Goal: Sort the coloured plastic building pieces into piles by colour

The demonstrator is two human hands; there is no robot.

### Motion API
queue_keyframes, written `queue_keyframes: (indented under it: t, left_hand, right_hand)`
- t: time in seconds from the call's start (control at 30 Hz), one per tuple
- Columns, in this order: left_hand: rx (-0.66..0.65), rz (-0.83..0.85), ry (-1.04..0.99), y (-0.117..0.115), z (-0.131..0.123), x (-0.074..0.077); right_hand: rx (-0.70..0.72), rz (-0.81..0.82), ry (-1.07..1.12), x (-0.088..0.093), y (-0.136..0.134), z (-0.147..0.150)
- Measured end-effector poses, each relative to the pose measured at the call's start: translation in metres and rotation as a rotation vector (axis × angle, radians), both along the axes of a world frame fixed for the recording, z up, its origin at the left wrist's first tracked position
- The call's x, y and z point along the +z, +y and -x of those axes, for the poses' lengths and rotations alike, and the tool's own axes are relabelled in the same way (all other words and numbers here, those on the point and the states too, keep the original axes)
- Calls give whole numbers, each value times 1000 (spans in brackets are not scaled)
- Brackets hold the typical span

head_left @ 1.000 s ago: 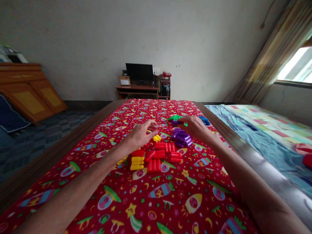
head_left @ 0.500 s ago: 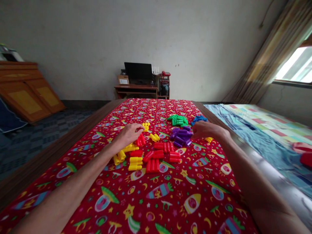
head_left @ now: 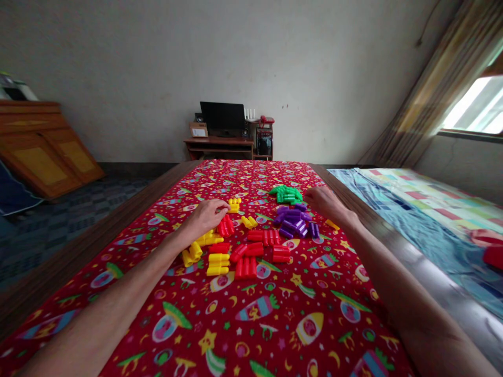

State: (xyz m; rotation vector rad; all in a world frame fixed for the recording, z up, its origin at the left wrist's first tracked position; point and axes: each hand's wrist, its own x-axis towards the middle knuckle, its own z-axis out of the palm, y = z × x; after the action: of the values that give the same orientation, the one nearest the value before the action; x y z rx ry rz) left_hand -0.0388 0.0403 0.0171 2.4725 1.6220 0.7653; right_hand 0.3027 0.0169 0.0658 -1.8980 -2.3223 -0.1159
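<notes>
Short coloured plastic tube-like pieces lie in groups by colour on the tablecloth. My left hand hovers with thumb and fingertips together beside yellow pieces and just above red pieces. Whether anything is in that pinch I cannot make out. My right hand is closed, fingers curled down, where the blue pieces lay, hiding them. Left of it are the green pile and the purple pile. A small purple piece and a yellow piece lie nearer me.
More red pieces and yellow pieces lie at the table's middle. The red patterned cloth covers the table. Beyond stands a desk with a monitor. A bed is at the right, a wooden cabinet at the left.
My right hand has moved away from me and slightly left, from beside the purple pile to over the blue pieces. It has uncovered a small purple piece. My left hand has hardly moved.
</notes>
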Motion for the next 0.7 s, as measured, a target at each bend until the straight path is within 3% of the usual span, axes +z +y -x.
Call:
queue_keyframes:
  t: [0.07,0.23,0.7]
  left_hand:
    - [5,2,-7,1,2,-1]
    - [4,11,-21,2,6,-3]
    - [5,13,-55,7,14,-12]
  right_hand:
    - [-21,-56,-28,-16,9,2]
    - [48,46,-47,-44,28,-4]
    - [139,109,-97,-26,20,-8]
